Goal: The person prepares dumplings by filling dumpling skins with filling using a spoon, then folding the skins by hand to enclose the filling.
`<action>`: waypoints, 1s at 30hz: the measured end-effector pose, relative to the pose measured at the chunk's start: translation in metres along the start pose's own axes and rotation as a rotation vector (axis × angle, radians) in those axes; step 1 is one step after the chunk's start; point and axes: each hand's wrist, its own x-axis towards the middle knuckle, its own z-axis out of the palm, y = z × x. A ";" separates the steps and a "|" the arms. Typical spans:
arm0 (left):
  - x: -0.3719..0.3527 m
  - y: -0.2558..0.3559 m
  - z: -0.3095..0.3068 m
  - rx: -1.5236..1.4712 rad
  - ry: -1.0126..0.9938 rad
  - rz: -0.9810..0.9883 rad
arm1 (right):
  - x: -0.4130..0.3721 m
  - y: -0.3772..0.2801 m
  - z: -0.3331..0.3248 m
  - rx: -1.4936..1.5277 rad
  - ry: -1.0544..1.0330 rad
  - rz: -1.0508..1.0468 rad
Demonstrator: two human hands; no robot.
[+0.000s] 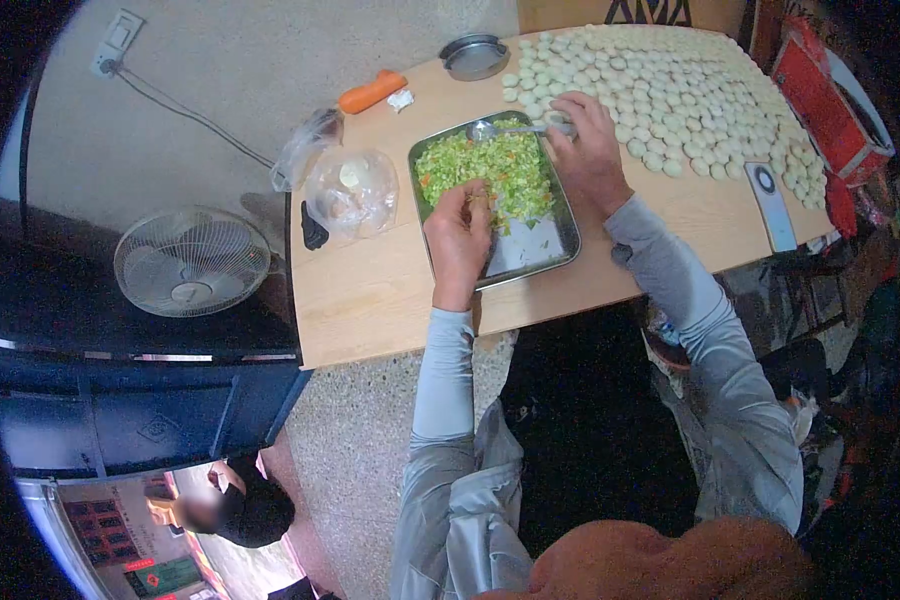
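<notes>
A rectangular metal tray (573, 238) on the table holds chopped green vegetables with orange bits (520, 172), heaped toward its far side; the near part of its bottom is bare. My right hand (592, 155) is at the tray's right rim, closed on the handle of a spoon (484, 130) whose bowl rests in the chopped vegetables. Over the tray's left side is my left hand (458, 240), its fingers pinched together just above the vegetables. Whatever those fingers hold, if anything, is hidden.
Rows of small pale dough rounds (660, 95) cover the table's (370, 310) right side, with a phone (770, 205) near them. A carrot (372, 92), a round metal tin (474, 57) and a plastic bag (352, 190) lie around the tray. A fan (192, 262) stands left; another person (255, 510) is beyond.
</notes>
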 end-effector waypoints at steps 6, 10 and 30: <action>-0.002 -0.004 0.001 -0.062 -0.015 -0.037 | -0.009 0.010 0.007 0.121 -0.107 0.119; -0.002 -0.001 0.002 -0.080 -0.029 -0.114 | -0.009 0.007 0.007 0.138 -0.121 0.091; -0.003 0.011 0.003 0.090 -0.018 -0.100 | -0.015 0.012 0.010 0.179 -0.178 0.047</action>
